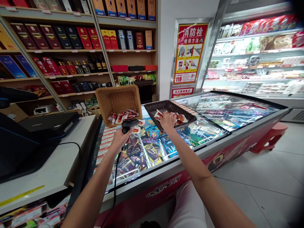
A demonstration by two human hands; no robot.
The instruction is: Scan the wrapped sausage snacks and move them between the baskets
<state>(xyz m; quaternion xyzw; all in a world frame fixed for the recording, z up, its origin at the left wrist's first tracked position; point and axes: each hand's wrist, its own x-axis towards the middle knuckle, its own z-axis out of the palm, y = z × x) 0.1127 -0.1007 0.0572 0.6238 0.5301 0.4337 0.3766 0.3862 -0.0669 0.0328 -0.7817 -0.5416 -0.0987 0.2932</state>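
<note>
Chest freezer [136, 196]: glass-topped, with packaged goods visible beneath the glass. To its left, a pale counter [79, 131] carries dark equipment. On the freezer top stands a tan wicker basket [118, 101], its opening facing the person; to its right, a dark woven basket [171, 107]. The right hand [168, 121] is inside the dark basket, over small red-and-white packets [181, 118] — its fingertips are hidden, so whether its grip is closed on one cannot be told. The left hand [120, 139] is in front of the tan basket, its grip wrapped around a black handheld scanner [129, 124] — cord trailing downward. Similar packets lie along the tan basket's lower side; another shows just beside the scanner.
</note>
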